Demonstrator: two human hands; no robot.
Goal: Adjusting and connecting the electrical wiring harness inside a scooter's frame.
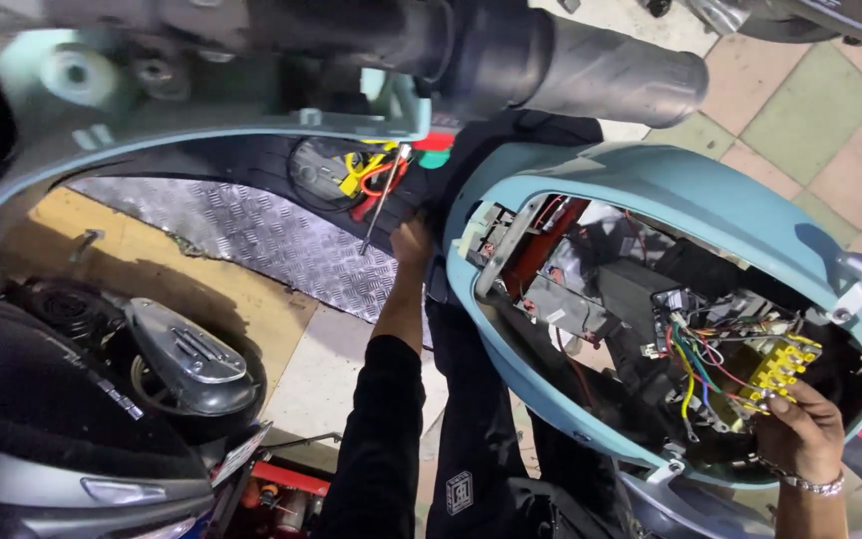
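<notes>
A light blue scooter headlight housing point(710, 200) lies open, showing black modules and coloured wires point(695, 359). My right hand point(800, 431), with a metal bracelet at the wrist, holds a yellow connector block point(782, 367) at the end of those wires, at the lower right inside the housing. My left hand point(412, 243), in a black sleeve, reaches up to the housing's left edge beside a thin screwdriver shaft point(382, 203). The fingers are hidden, so I cannot tell if they grip it. Yellow and red wires point(366, 172) sit in a round opening behind the shaft.
The black handlebar grip point(611, 75) crosses the top. A checkered metal floor plate point(251, 235) lies below the front panel. Another dark scooter point(72, 399) stands at the left. A red tool tray point(286, 494) sits on the ground, and pale tiled pavement point(820, 110) fills the right.
</notes>
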